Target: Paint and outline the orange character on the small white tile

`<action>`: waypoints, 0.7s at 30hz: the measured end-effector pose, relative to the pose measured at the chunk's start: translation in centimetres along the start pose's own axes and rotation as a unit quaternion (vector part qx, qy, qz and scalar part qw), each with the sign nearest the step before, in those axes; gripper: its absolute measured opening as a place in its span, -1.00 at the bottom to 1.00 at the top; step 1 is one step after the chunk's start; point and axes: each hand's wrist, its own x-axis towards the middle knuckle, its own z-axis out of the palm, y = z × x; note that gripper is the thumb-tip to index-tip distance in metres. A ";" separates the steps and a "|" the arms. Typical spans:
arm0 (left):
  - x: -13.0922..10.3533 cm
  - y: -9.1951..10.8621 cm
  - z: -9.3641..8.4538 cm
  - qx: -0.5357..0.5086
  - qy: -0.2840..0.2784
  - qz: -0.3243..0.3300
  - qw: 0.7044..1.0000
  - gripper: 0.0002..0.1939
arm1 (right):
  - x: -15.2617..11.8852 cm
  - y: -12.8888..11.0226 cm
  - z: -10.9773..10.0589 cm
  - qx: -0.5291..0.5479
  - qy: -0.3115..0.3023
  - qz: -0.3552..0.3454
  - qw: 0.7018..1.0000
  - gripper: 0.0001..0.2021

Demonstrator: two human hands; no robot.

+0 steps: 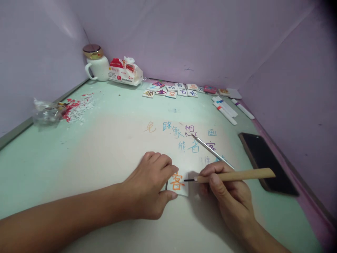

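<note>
A small white tile (177, 183) bearing an orange character lies on the table, gripped along its left side between the thumb and fingers of my left hand (154, 186). My right hand (229, 189) is closed around a wooden-handled carving tool (237, 175). The tool's dark metal tip points left, at the right side of the orange character; whether it touches the tile cannot be told. Just above my right hand, a thin silver rod (213, 151) lies slanted on the table.
Characters are written on the tabletop (113, 151). A phone (267, 163) lies right; white markers (225, 110) and several lettered tiles (182, 92) lie farther back. A lidded mug (99, 68), a tissue pack (125, 72), a plastic bag (48, 114) and red-white shavings (79, 107) are left.
</note>
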 end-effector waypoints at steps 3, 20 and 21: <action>0.0 0.0 0.0 0.000 0.002 0.002 1.000 -0.65 | -0.1 -0.1 0.1 0.002 0.003 0.004 1.000 -0.83; 0.1 -0.1 0.1 0.007 0.003 0.002 1.000 -0.66 | -0.1 -0.1 0.2 0.000 0.002 0.000 1.000 -0.84; 0.1 -0.1 0.1 0.008 0.000 0.001 1.000 -0.66 | -0.1 -0.2 0.3 0.001 0.008 0.004 1.000 -0.83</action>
